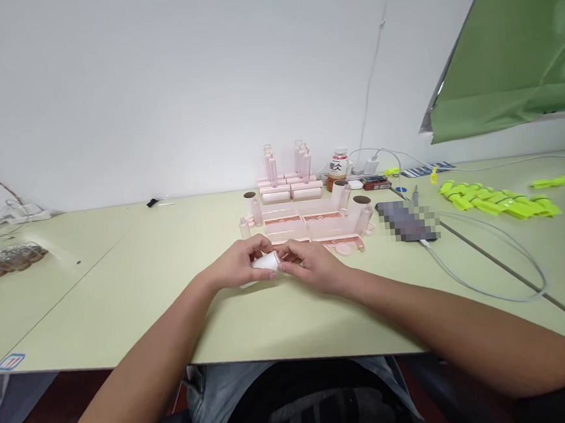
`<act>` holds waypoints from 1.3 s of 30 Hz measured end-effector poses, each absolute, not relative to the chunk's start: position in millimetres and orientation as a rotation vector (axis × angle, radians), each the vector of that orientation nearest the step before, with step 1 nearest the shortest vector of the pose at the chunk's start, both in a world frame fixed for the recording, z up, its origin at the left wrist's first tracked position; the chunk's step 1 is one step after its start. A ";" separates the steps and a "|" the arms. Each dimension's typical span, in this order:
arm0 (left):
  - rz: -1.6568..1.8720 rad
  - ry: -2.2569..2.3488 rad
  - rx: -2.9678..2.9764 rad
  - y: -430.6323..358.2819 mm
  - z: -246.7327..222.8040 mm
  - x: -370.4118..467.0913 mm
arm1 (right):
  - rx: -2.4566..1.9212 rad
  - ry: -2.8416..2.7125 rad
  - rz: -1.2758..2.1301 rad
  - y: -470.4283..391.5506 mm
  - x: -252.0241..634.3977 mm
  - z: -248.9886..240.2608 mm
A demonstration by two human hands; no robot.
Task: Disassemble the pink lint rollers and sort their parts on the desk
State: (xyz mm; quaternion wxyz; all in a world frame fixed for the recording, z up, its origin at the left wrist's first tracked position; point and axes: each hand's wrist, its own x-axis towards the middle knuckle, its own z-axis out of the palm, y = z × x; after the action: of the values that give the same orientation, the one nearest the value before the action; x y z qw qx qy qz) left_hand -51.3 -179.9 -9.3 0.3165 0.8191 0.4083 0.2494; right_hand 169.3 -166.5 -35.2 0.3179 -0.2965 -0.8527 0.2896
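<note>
A short white roll (265, 262) lies tilted between my two hands, just above the pale green table. My left hand (241, 263) is closed round its left part, thumb below and fingers above. At the roll's right end, my right hand (311, 263) pinches the rim with thumb and fingertips. Beyond the hands stand pink open trays (283, 224) with clear film-like sheets, and upright clear-and-pink tubes (256, 211) at their sides. Brown-topped rolls (362, 200) stand at the right of the trays. Round pink discs (343, 249) lie near my right hand.
Pink boxes (306, 191) with upright tubes stand near the wall, beside a bottle (338, 166). To the right are a phone (405, 221) on a white cable (469, 286) and neon yellow strips (501, 199). A plastic-wrapped bundle (7, 260) lies far left.
</note>
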 end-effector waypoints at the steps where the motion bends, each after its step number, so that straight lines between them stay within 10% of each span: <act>1: 0.675 1.066 2.141 -179.8 -9.7 -51.0 | -0.784 -2.239 0.772 -166.7 169.2 -34.4; 39: 1.567 1.073 1.683 -165.3 -10.6 -64.8 | -1.089 -2.704 0.388 -167.5 174.5 -35.1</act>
State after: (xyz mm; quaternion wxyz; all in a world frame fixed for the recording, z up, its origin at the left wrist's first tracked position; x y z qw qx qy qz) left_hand -64.8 -165.3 -10.6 0.2974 0.6333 0.4037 0.5896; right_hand 174.5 -167.5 -35.1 0.1002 -0.3683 -0.9149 0.1311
